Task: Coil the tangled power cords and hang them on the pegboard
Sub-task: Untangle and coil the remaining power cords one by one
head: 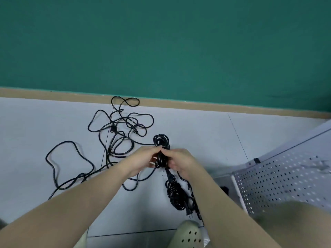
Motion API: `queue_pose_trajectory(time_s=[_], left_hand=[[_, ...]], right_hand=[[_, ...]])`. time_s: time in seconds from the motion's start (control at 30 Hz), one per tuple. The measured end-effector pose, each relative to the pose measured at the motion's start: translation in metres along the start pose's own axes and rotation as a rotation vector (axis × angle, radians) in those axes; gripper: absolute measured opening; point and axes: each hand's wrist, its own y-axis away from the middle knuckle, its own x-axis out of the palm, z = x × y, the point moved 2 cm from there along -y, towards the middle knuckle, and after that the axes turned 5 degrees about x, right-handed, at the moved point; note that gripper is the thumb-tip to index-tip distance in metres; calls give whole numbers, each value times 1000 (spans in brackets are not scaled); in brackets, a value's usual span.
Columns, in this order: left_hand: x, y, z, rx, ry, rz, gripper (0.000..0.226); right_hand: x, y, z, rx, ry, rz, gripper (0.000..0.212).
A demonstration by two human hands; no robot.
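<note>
My left hand (pixel 143 161) and right hand (pixel 179 162) both pinching a coiled black cord (pixel 161 151), tangled cords (pixel 118 133) on floor beyond, pegboard (pixel 279 179) at right

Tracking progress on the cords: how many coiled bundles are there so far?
2: one coiled bundle held between the left hand and right hand, another bundle on the floor below them. The tangle remains loose.

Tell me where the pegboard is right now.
In the head view, the white pegboard lies at the right edge, beside the right hand holding the coiled cord.
</note>
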Motion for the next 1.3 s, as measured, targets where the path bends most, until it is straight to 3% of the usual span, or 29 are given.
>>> queue_pose_trajectory(time_s=[0.2,0.4,0.5,0.57,0.7,0.77,0.87,0.93,1.07,1.13,1.2,1.3], left_hand=[[-16,9,114,-262,-137,83,20],[12,-1,177,-313,-67,111,25],[10,-14,200,-287,-179,119,32],[6,-20,209,-272,-279,134,35],[-5,-24,199,-255,-513,191,13],[-17,-27,183,-238,-691,44,14],[-40,-38,154,-56,-848,-371,16],[-51,-53,149,35,-913,-425,34],[-60,-79,161,-131,-775,-192,28],[-56,-78,164,-126,-622,-131,29],[-47,-71,156,-79,-505,-81,30],[-40,-58,106,29,-392,-58,30]], right_hand=[[25,-30,-96,208,79,90,15],[14,-53,-146,306,207,-8,2],[15,-75,-162,321,317,-87,19],[16,-93,-177,317,448,-68,15],[20,-106,-176,313,570,-61,22],[24,-105,-147,283,645,-79,18],[31,-109,-95,142,664,-158,15],[33,-110,-67,18,558,-169,19],[35,-100,-48,18,253,-84,16],[34,-97,-51,19,246,-96,18],[32,-97,-58,-30,324,-120,23],[33,-90,-46,-237,679,-88,46]])
